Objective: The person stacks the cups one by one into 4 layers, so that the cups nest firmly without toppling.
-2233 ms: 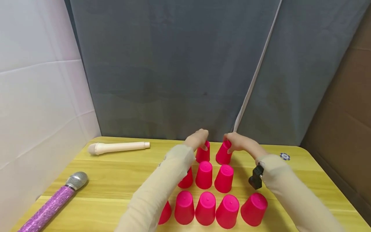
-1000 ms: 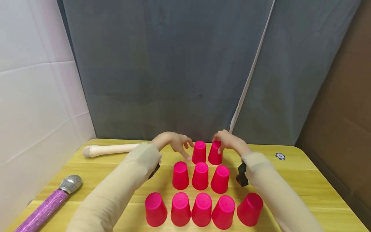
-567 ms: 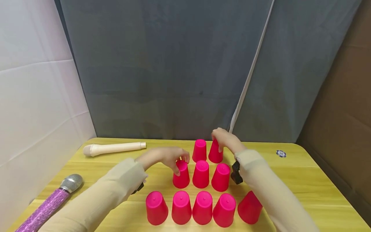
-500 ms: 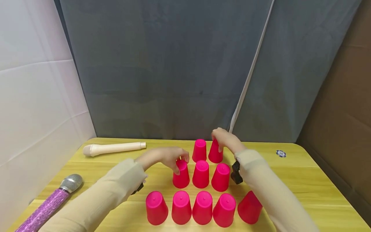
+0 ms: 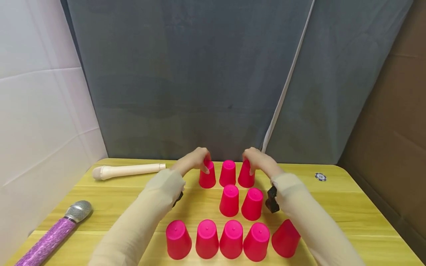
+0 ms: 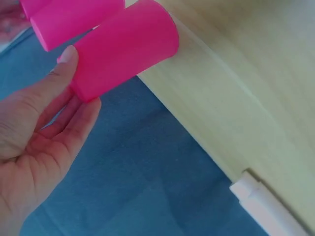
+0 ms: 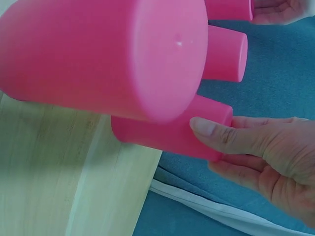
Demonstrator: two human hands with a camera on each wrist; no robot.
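With each hand's fingers clasping an outer cup, left cup (image 5: 207, 176) and right cup (image 5: 246, 176), in the surface's back row, a careless nudge could topple the middle cup (image 5: 227, 173) wedged between them.

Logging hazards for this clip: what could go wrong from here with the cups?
1. The left hand grips the far-left cup close beside the far-middle cup; a nudge could topple it.
2. Both sleeves hang over the front row of cups; pulling back could knock some over, especially the tilted front-right cup.
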